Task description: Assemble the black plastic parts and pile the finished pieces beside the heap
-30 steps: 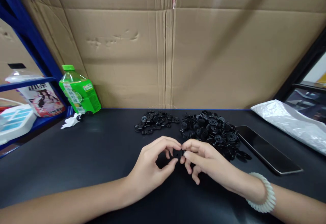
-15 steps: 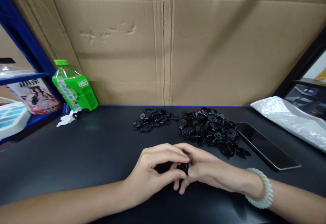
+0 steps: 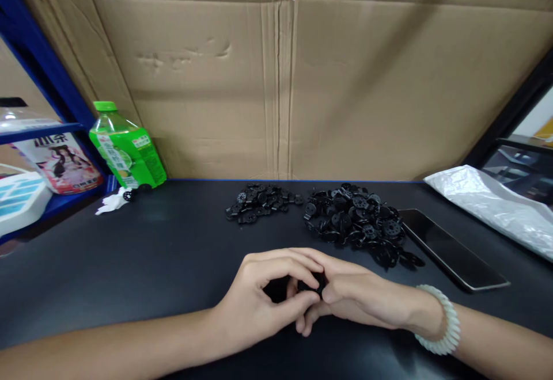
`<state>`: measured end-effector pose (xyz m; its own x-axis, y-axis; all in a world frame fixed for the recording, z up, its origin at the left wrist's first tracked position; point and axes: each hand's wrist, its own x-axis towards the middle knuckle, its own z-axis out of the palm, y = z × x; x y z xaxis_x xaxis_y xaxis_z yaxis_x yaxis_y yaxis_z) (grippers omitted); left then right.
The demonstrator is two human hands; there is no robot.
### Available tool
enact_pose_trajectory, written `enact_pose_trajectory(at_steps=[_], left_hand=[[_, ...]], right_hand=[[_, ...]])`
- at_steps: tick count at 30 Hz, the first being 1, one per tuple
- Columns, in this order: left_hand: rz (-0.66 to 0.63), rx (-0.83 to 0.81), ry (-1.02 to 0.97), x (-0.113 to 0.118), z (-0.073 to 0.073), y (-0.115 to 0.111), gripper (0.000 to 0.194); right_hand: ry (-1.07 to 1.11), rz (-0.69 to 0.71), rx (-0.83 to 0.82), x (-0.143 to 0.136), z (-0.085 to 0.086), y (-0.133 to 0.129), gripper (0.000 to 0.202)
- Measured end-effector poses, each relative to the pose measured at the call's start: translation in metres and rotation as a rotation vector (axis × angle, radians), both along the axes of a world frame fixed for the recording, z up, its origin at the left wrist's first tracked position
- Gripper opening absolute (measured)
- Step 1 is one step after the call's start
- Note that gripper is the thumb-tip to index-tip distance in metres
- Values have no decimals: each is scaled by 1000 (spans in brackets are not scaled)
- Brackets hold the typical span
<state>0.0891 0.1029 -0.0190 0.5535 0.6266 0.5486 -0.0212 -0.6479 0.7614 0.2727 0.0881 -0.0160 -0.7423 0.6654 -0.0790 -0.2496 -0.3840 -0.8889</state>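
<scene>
Close to the table's near side, both hands meet around a small round black plastic part [image 3: 320, 283]. My left hand [image 3: 270, 291] pinches it between thumb and fingertips. From the other side my right hand [image 3: 358, 288] grips it too, with the thumb pressed against it and the fingers curled behind. Most of the part is hidden by the fingers. Beyond the hands lies a larger pile of round black plastic discs with holes [image 3: 354, 216], and left of it a smaller pile of black plastic pieces [image 3: 261, 201].
A dark phone [image 3: 451, 250] lies right of the larger pile, near a silvery plastic bag [image 3: 492, 201]. At the back left stand a green bottle [image 3: 129, 152] and a crumpled white tissue [image 3: 113, 200]. Cardboard [image 3: 207, 80] walls off the back.
The fingers of both hands have shifted slightly around the black part, my left fingertips closing further over it. Both piles look the same.
</scene>
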Motion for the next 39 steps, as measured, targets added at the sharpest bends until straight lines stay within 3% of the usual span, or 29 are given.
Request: enact_pose_trajectory(at_steps=[6,13,16,21,23,26,29,33,36,39], left_hand=[[77,-54,26,1,-6,-3,30],[128,135,34,1,-13,-2,31],[141,173,59,1,-13,-1,29],[266,41,36,0,-14,2,26],[244,-58,-21,0,-15,3,23],[193,-177,-122,0,-13,4,19],[181,-162,-116,0,-10,5,18],[179,-82,-25,-1,-8,6,18],[203,-93,34,-1,-9,8,18],[211,-110,107,0,-11,9,18]], right_hand=[[30,-51,-27,-3,-2,-2,55],[64,-96,-65,-10,-3,-4,47],[57,-120,-90,-12,-4,-5,52],[91,-154,-72,-16,-10,-8,59],[90,-175,-35,-16,-11,-7,60],[9,-220,112,-12,-10,-3,60],[-221,-230,320,-3,-3,-1,58],[-662,-279,786,12,10,-2,56],[-895,-472,1161,26,20,5,40],[-1106,-762,1370,45,25,24,32]])
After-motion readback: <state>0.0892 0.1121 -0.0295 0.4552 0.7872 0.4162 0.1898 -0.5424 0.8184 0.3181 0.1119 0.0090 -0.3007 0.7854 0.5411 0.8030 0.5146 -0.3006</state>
